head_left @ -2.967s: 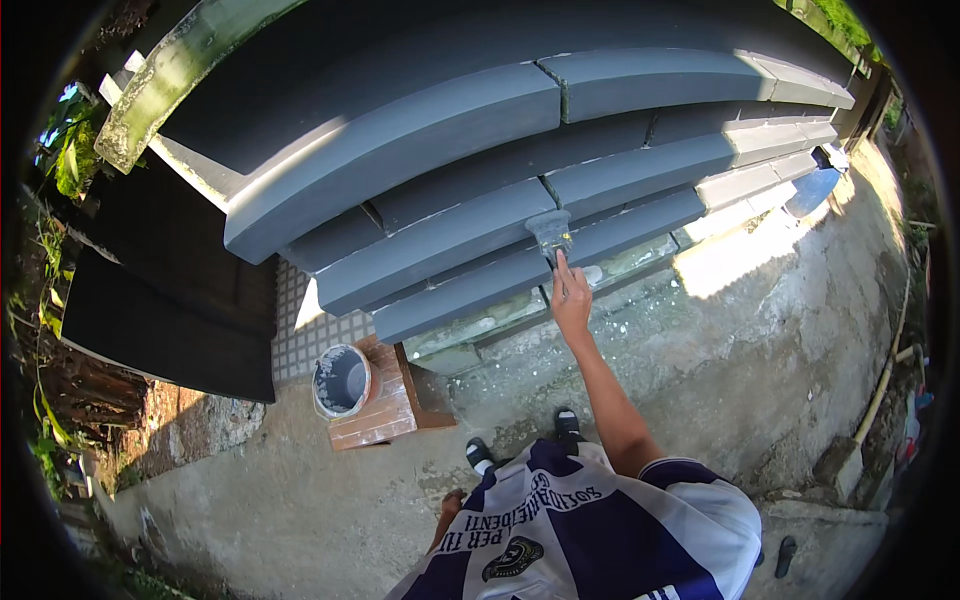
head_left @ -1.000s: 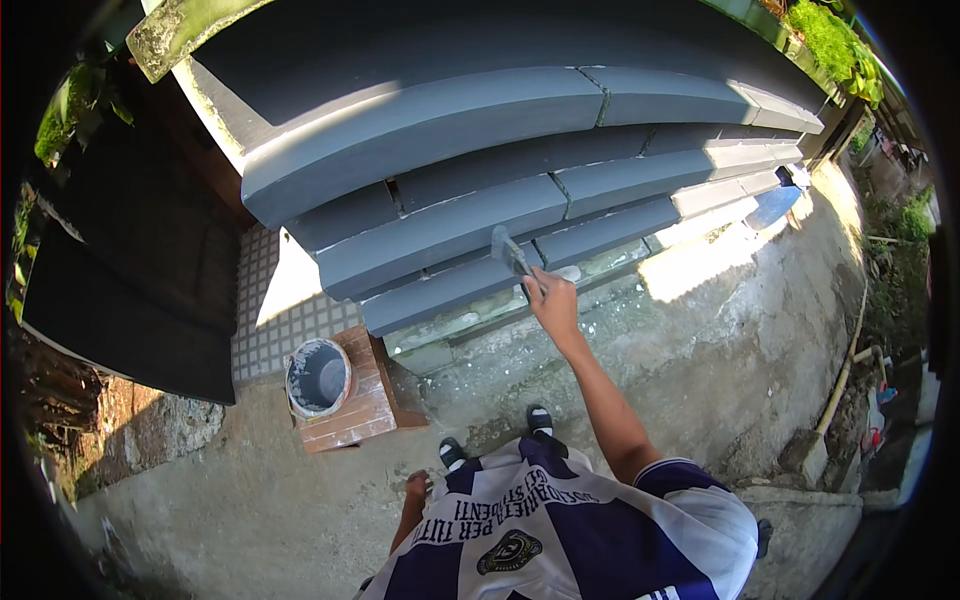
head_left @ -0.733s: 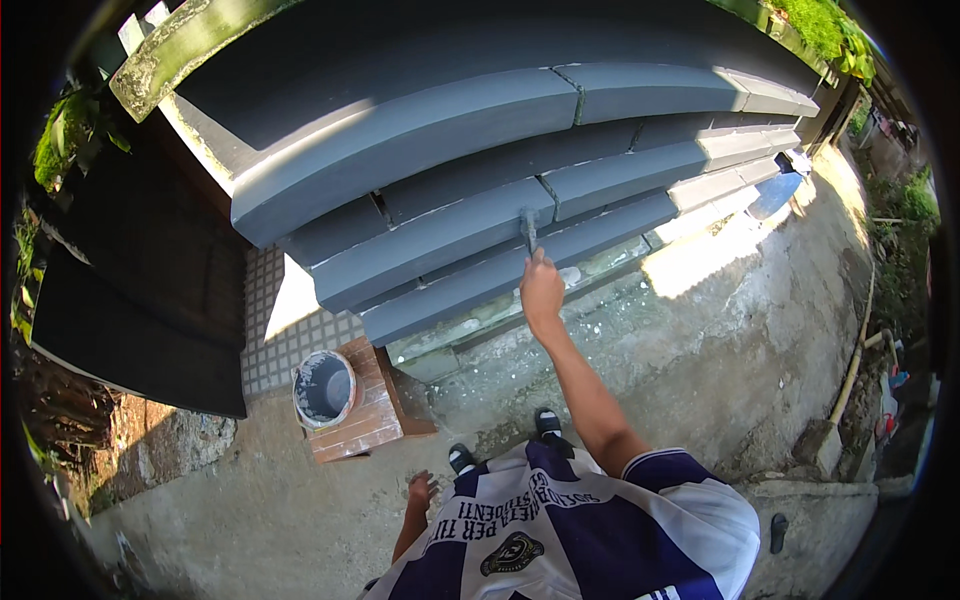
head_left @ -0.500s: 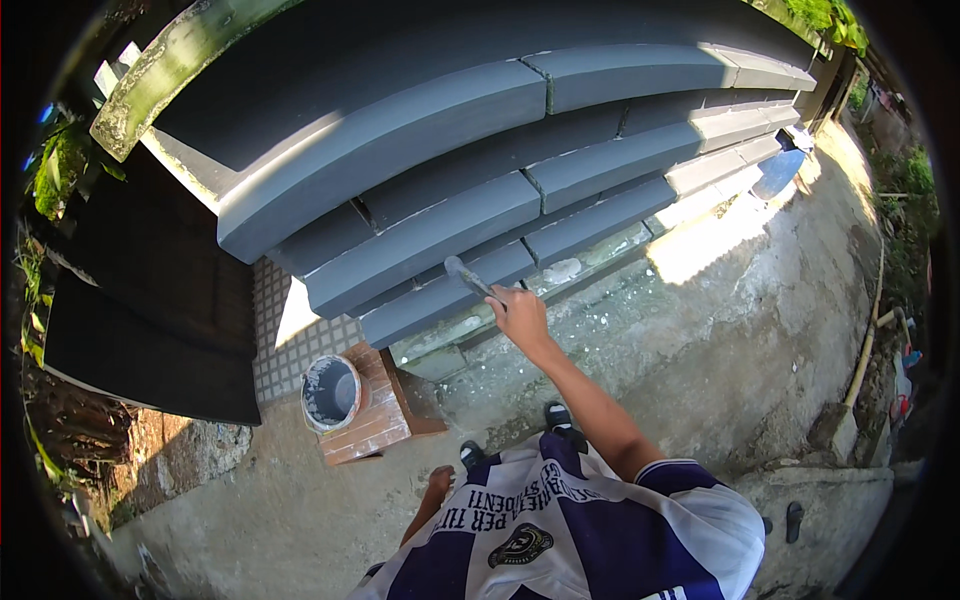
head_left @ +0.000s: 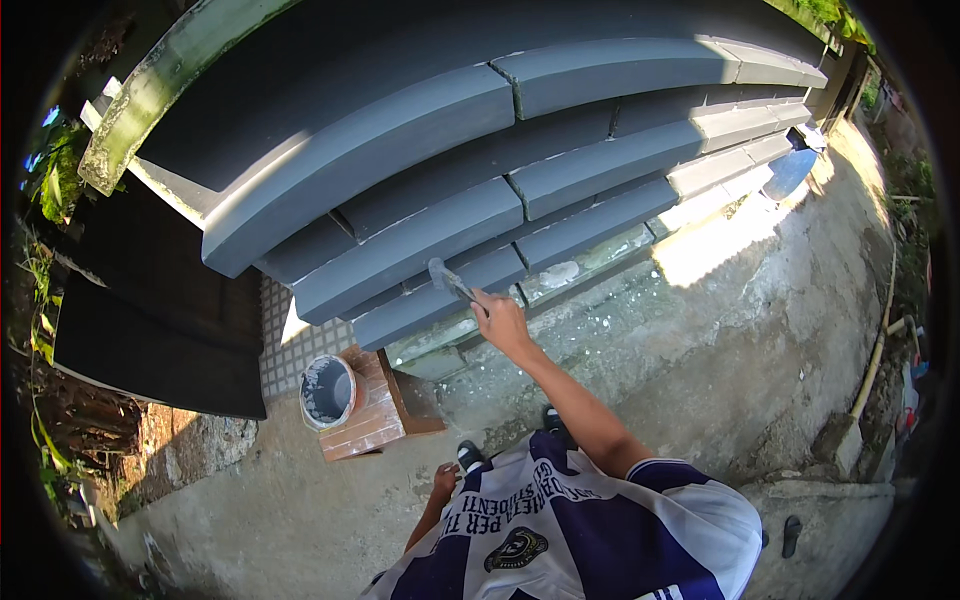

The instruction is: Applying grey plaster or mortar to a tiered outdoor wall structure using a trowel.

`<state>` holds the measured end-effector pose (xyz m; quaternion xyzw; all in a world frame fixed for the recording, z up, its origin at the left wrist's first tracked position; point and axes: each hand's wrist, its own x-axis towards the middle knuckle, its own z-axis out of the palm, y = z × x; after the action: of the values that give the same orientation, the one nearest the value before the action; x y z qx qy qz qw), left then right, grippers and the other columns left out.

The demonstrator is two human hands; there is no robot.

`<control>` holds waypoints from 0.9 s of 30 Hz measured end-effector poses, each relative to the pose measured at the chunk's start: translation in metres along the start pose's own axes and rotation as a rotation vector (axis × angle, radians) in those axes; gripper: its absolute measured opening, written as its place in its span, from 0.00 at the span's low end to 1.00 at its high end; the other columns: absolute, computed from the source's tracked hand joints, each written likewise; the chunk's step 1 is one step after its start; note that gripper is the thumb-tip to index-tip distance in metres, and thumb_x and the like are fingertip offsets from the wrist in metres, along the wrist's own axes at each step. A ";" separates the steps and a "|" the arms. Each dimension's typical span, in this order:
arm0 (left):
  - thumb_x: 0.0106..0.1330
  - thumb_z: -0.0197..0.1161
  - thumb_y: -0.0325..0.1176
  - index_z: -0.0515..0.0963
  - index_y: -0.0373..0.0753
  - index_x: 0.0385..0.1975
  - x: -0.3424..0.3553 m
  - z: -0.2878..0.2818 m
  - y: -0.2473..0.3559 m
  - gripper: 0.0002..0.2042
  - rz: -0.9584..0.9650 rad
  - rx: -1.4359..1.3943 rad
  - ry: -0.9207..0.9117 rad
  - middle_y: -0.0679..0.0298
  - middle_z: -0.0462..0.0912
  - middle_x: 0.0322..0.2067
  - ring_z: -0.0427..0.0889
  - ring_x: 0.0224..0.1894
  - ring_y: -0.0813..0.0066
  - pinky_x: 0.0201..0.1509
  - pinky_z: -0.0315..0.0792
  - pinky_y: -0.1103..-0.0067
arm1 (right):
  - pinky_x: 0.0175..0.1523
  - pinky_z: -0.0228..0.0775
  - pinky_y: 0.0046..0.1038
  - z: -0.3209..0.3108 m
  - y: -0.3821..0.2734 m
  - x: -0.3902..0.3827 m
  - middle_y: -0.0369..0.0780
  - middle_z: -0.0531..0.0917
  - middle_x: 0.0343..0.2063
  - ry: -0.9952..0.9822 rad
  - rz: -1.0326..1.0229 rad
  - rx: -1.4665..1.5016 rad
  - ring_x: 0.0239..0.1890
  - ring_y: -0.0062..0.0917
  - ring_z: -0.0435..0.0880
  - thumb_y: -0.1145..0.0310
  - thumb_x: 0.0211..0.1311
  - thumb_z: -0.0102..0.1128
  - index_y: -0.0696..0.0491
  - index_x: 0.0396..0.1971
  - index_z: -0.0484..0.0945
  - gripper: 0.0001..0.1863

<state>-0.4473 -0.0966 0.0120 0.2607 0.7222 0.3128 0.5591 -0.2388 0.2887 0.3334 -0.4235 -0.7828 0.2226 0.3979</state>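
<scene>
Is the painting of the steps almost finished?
Mostly. The upper steps already look evenly grey. The right hand holds a brush against the lowest grey step. The bare strip beneath it still looks unpainted and patchy. The paint bucket waits on a block; the left hand hangs free.

Steps (head_left: 420, 240): grey paint, matt, smooth, even coat. Lowest kerb strip (head_left: 590, 265): bare concrete, rough, paint-flecked. Ground (head_left: 720, 330): raw concrete, coarse, stained. Bucket (head_left: 327, 390): plastic-looking, inside coated grey. Block (head_left: 370, 420) beneath bucket: reddish brick or tile, matt. Brush (head_left: 447, 280): too small for material. Shirt (head_left: 580, 530): cloth, slight sheen.
</scene>
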 end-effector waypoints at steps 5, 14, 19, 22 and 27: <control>0.61 0.62 0.39 0.82 0.47 0.45 -0.018 0.020 0.026 0.14 -0.269 0.109 0.116 0.63 0.82 0.51 0.75 0.59 0.65 0.65 0.67 0.74 | 0.34 0.72 0.45 -0.026 0.051 -0.012 0.55 0.80 0.25 0.353 0.236 0.008 0.30 0.52 0.82 0.74 0.63 0.55 0.65 0.52 0.75 0.18; 0.64 0.64 0.36 0.77 0.40 0.51 -0.007 0.016 -0.041 0.16 0.205 0.494 0.032 0.59 0.81 0.45 0.82 0.44 0.63 0.47 0.78 0.68 | 0.35 0.75 0.44 -0.003 0.049 -0.002 0.55 0.80 0.28 0.258 0.210 -0.150 0.30 0.50 0.82 0.72 0.65 0.54 0.66 0.55 0.73 0.20; 0.60 0.66 0.35 0.78 0.37 0.48 -0.006 0.001 -0.045 0.17 0.200 0.362 -0.070 0.54 0.81 0.46 0.81 0.47 0.60 0.51 0.77 0.71 | 0.34 0.75 0.44 -0.026 0.066 -0.018 0.53 0.79 0.27 0.208 0.189 -0.128 0.30 0.50 0.83 0.72 0.65 0.55 0.61 0.57 0.73 0.21; 0.60 0.62 0.38 0.79 0.37 0.41 -0.010 0.015 -0.026 0.14 0.190 0.532 -0.069 0.53 0.82 0.42 0.81 0.45 0.56 0.50 0.76 0.68 | 0.34 0.75 0.45 -0.042 0.090 -0.004 0.52 0.80 0.27 0.469 0.311 -0.216 0.29 0.50 0.83 0.72 0.65 0.55 0.60 0.58 0.74 0.21; 0.57 0.63 0.33 0.79 0.36 0.44 -0.008 0.015 -0.029 0.16 0.622 0.899 0.088 0.51 0.84 0.38 0.83 0.37 0.53 0.43 0.76 0.65 | 0.32 0.75 0.46 -0.013 0.073 -0.005 0.52 0.80 0.28 0.200 0.167 -0.200 0.27 0.49 0.82 0.70 0.66 0.55 0.60 0.57 0.74 0.21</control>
<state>-0.4312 -0.1193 -0.0067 0.6618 0.6963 0.1346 0.2431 -0.1912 0.3237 0.2885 -0.5447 -0.7196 0.1327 0.4097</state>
